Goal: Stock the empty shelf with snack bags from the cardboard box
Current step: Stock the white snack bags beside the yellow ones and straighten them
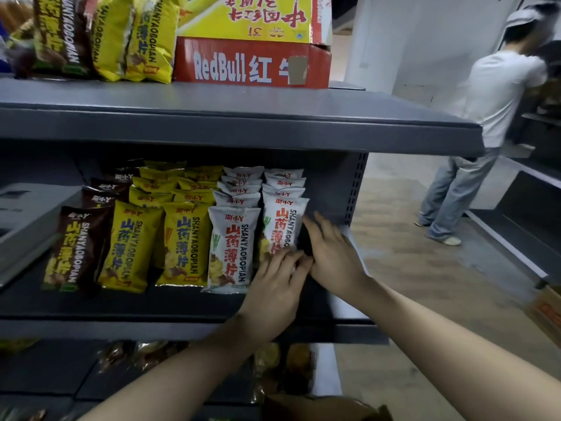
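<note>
Forearms outstretched, left hand, right hand meeting at white bag

- red cardboard box on the top shelf: "RedBull" in big white letters, then 红牛 (a tape patch covers part of the last character)
- yellow box stacked on it: print's upside down, "31" is readable and the red characters look like 中国红牛, the rest is cut off
- front white bag: 淘小Y up top, "SHANYAOBOPIAN" down the side, 山药薄片 in red
- yellow bag: same wording, characters in blue
- brown bag: same again, characters in yellow
- top-shelf bags: "SHANYAOBOPIAN" too
- small print on the bags is too blurry to read
</note>
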Demonstrator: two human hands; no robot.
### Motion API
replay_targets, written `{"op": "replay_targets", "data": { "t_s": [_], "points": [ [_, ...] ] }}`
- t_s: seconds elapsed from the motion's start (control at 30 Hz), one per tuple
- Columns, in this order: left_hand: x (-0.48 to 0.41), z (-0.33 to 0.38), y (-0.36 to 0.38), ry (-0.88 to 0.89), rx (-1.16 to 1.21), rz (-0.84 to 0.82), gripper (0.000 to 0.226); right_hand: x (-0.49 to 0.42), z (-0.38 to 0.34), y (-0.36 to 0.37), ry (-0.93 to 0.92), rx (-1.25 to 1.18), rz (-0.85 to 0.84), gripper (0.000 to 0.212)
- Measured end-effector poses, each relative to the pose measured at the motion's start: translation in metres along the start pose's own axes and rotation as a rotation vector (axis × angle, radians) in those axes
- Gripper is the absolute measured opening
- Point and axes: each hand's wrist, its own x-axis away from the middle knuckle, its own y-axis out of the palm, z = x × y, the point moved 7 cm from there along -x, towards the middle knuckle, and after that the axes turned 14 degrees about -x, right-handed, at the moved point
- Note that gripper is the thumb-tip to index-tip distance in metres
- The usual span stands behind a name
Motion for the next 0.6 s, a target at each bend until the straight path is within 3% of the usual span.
{"op": "replay_targets", "data": {
  "t_s": [0.17, 0.3, 0.47, 0.6],
  "points": [
    [0.048, 0.022, -0.011, -0.062, 0.153, -0.051, 0.051, 0.066, -0.017, -0.004, -0.164, -0.004, 0.101, 0.040],
    [0.090, 0.048, 0.000, -0.061, 0.236, -0.144, 0.038, 0.130, -0.029, 0.010, -0.282, 0.005, -0.014, 0.032],
    [0.152, 0.098, 0.050, 0.085, 0.359, -0.491, 0.025, 0.214, -0.004, 0.066, 0.024, -0.116, -0.378, 0.042],
    [0.194, 0.128, 0.094, 0.042, 0.410, -0.794, 0.021, 0.272, 0.032, 0.108, 0.217, -0.117, -0.570, 0.020]
  ]
}}
